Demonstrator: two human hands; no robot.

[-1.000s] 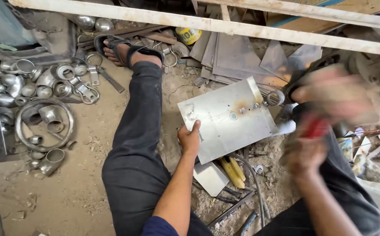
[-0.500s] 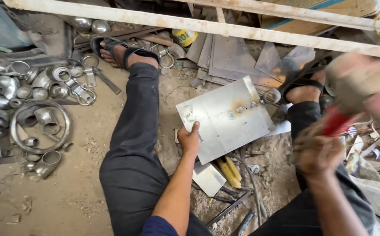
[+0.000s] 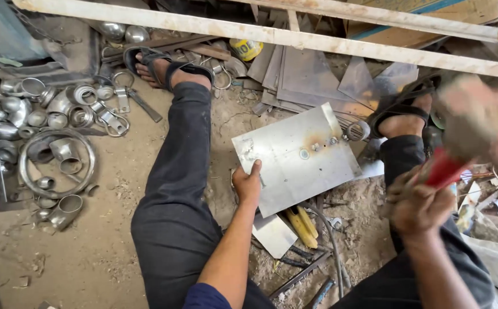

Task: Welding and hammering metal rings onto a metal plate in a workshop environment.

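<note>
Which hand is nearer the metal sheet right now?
Left. The left hand presses on the metal sheet at its lower left edge; the right hand is raised off to its right.

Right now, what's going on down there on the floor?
A person sits on a dirt floor with legs spread. The left hand presses on the near edge of a flat metal sheet that lies between the legs and bears small scorched weld spots. The right hand grips a red-handled tool, raised and blurred by motion; its head is too smeared to identify. Steel pipe fittings and rings lie in a heap to the left, and more metal sheets are stacked beyond.
</note>
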